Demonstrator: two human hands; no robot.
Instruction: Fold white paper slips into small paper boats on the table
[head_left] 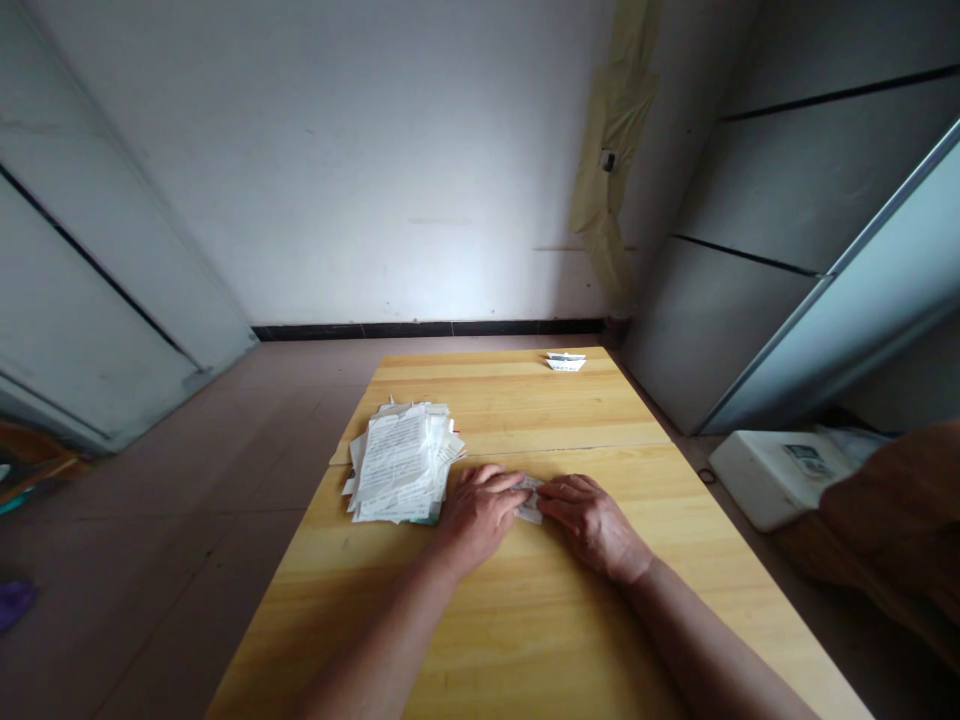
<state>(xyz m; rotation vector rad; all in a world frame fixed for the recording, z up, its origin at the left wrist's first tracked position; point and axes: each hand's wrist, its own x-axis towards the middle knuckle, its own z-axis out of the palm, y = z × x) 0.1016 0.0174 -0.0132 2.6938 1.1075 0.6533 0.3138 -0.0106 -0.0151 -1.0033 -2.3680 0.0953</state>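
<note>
A small folded piece of printed paper (531, 508) lies on the wooden table between my two hands. From its left, my left hand (484, 510) presses on it with fingers together, covering part of it. My right hand (592, 522) grips the right edge of the paper, its fingers curled and closed. Just left of my left hand sits an untidy stack of printed paper sheets (397, 465). A folded paper boat (565, 363) stands near the table's far edge, away from both hands.
The wooden table (480, 640) has a seam running across it. A white wall (412, 180) rises beyond its far end. On the floor at the right are a white box-like object (772, 475) and something brown (900, 510). A grey cabinet (742, 300) stands at the right.
</note>
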